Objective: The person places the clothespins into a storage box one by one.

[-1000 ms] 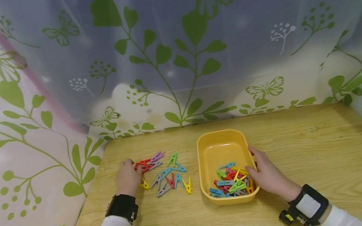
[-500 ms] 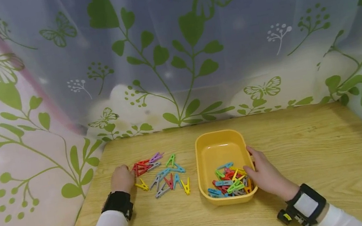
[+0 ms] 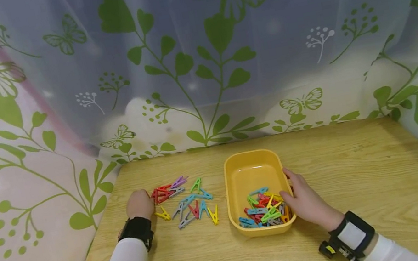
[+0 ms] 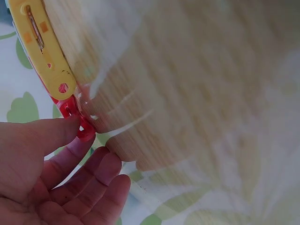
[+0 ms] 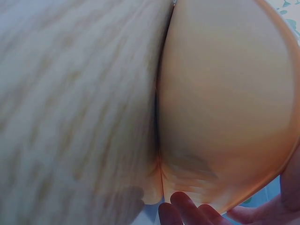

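My left hand [image 3: 139, 204] is at the left end of a loose spread of plastic clothespins. In the left wrist view its thumb and forefinger pinch the end of a red clothespin [image 4: 85, 130], close to the table; the other fingers are loosely bent. A yellow clothespin [image 4: 43, 49] overlaps the red one in that view. My right hand [image 3: 309, 199] grips the right side of a yellow plastic bin [image 3: 251, 158], thumb over the rim and fingers against the outer wall [image 5: 225, 103]. Mixed clothespins [image 3: 266, 209] lie heaped in the bin's near end.
Between the left hand and the bin lie blue clothespins [image 3: 191, 198], a purple one [image 3: 179, 182], a green one [image 3: 196, 185] and a yellow one [image 3: 213, 215], among others. The wooden table [image 3: 368, 177] meets a patterned curtain [image 3: 180, 61] at its back and sides.
My left hand has drawn back slightly left and toward me from above the red clothespins, uncovering the yellow clothespin near it. The right hand stays on the bin.
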A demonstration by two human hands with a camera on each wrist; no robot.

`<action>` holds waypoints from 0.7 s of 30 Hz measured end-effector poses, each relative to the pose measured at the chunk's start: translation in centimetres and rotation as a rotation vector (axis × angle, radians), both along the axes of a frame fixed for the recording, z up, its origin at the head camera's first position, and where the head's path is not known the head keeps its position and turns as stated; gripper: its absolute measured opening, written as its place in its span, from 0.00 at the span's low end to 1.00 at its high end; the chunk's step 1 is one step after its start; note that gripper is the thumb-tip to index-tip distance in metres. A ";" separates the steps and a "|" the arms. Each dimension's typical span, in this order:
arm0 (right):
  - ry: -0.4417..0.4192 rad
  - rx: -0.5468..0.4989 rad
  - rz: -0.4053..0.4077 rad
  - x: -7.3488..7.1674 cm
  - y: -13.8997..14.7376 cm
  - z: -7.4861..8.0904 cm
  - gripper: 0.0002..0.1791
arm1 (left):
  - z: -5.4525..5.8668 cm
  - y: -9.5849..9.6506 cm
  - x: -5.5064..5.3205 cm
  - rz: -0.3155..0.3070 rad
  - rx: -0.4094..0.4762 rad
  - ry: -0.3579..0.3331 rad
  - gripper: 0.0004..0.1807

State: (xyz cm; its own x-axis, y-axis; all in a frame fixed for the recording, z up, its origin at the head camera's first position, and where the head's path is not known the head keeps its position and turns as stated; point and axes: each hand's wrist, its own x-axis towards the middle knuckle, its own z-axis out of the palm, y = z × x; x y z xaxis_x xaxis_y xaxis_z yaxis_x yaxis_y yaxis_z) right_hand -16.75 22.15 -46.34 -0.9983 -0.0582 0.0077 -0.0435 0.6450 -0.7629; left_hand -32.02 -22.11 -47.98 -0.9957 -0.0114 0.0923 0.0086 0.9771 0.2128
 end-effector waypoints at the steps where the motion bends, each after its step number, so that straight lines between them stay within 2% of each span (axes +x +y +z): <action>1: -0.009 -0.004 0.002 0.0 0.0 0.1 0.39 | 0.0 0.0 0.0 -0.002 -0.004 0.002 0.14; 5: -0.021 -0.004 -0.001 -0.1 0.1 0.0 0.39 | 0.3 0.2 0.2 -0.004 0.007 0.009 0.14; 11: -0.019 0.001 -0.006 -0.2 0.2 -0.1 0.39 | 0.9 0.1 0.4 0.025 0.051 0.005 0.14; 15: -0.020 0.001 -0.006 -0.2 0.2 -0.2 0.39 | 1.7 0.3 0.6 0.040 0.077 0.017 0.14; 21: -0.023 -0.006 -0.004 -0.2 0.1 -0.1 0.39 | 3.5 1.6 1.1 0.061 0.137 0.016 0.13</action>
State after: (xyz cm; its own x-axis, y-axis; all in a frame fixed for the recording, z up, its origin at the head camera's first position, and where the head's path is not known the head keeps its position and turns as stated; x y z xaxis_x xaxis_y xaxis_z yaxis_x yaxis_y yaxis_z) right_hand -16.96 22.28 -46.47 -0.9984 -0.0541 -0.0147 -0.0234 0.6403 -0.7678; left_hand -30.88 -20.56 -44.52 -0.9911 -0.0856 0.1019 -0.0455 0.9377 0.3444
